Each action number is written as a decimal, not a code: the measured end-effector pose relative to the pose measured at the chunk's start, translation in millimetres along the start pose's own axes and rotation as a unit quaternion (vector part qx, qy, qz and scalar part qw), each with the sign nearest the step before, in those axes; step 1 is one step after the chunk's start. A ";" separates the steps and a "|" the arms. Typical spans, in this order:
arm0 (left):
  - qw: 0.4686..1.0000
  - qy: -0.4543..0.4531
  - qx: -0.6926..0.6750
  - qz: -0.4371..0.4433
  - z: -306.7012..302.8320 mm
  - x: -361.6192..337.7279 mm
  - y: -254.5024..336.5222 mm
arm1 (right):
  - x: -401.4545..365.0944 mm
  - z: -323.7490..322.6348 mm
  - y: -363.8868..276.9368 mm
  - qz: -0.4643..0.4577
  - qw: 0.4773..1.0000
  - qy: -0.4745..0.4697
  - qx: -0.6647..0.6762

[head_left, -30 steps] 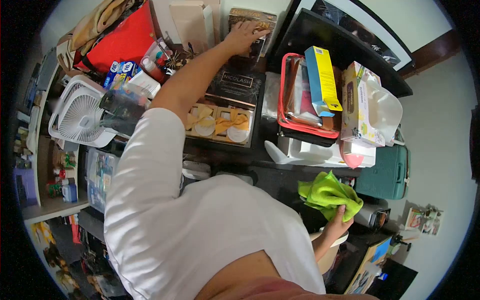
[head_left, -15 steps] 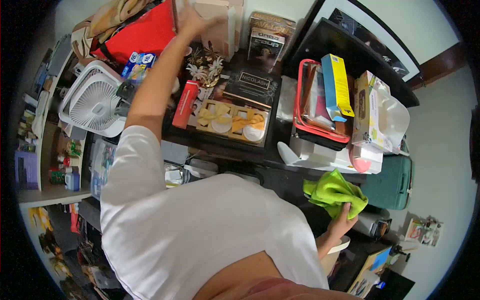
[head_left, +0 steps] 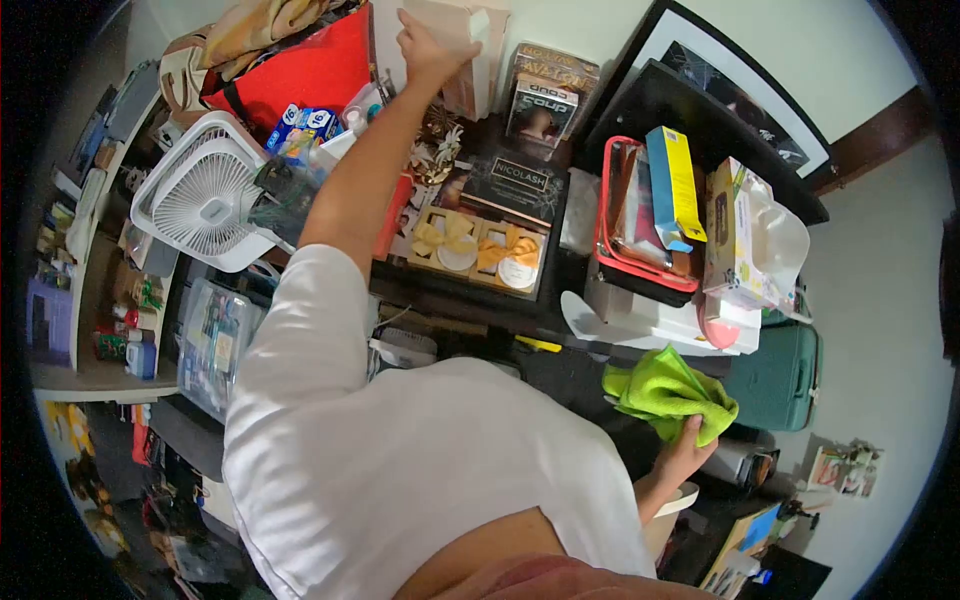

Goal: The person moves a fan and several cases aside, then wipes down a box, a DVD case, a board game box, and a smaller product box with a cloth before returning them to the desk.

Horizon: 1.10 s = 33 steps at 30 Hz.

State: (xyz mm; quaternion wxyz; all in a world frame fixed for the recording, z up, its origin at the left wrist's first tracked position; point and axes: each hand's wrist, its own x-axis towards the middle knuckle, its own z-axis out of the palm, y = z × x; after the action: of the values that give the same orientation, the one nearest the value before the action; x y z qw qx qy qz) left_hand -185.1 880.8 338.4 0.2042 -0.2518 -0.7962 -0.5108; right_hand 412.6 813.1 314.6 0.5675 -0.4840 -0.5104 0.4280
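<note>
Right hand [head_left: 688, 450]: it grasps the green cloth [head_left: 665, 390] at its lower end, with the fingers closed on the folds.
Place of the cloth: it is in front of the front edge of the table [head_left: 558, 282], toward the right part of this edge; if it touches the edge, I cannot tell.
Direction of the cloth: it is crumpled, so the long axis is weak; it runs obliquely from the hand to the left, and the loose end points toward the table.
Risk at the front edge: a loose fold could catch the pink round item [head_left: 720, 330] near this edge and pull it down; a wide swing of the right hand would be the cause.
Risk under the left forearm [head_left: 373, 160]: it passes over the red box [head_left: 392, 222] and near the flower ornament [head_left: 440, 155]; if it drops too low, it could push them over.
Left hand [head_left: 435, 55]: it is at the beige box [head_left: 470, 92], near the back edge, with fingers apart; whether it grips or only touches, I cannot tell.
Direction of the beige box: it stands with its long axis upright, the broad side toward the front edge.
Risk at the back edge: a push high on this box could tip it, perhaps against the game boxes [head_left: 543, 110] to its right, because it seems tall and light.
</note>
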 end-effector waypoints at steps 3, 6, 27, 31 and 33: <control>0.998 0.003 -0.051 0.044 -33.3 6.3 14.6 | 3.5 -1.1 -0.9 -0.019 0.998 -0.050 0.032; 0.985 0.049 -0.031 0.159 -70.7 -5.1 30.2 | 7.3 24.0 -9.0 -0.020 0.989 -0.069 0.126; 0.729 -0.140 -0.670 -0.011 -210.0 -134.3 94.2 | 12.7 293.0 -0.1 0.278 0.618 -0.532 0.507; 0.768 -0.192 -0.611 -0.006 -223.3 -124.3 62.6 | -2.7 289.7 15.0 0.320 0.687 -0.453 0.469; 0.797 -0.235 -0.556 -0.006 -228.8 -122.0 38.9 | -8.8 281.8 11.7 0.278 0.755 -0.417 0.423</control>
State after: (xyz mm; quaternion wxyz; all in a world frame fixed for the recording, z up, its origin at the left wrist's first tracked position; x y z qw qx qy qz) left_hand -49.5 661.3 385.3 -0.1669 -0.4293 -0.4005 -0.7921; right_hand 131.7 838.1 304.5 0.3015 -0.0887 -0.3068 0.8984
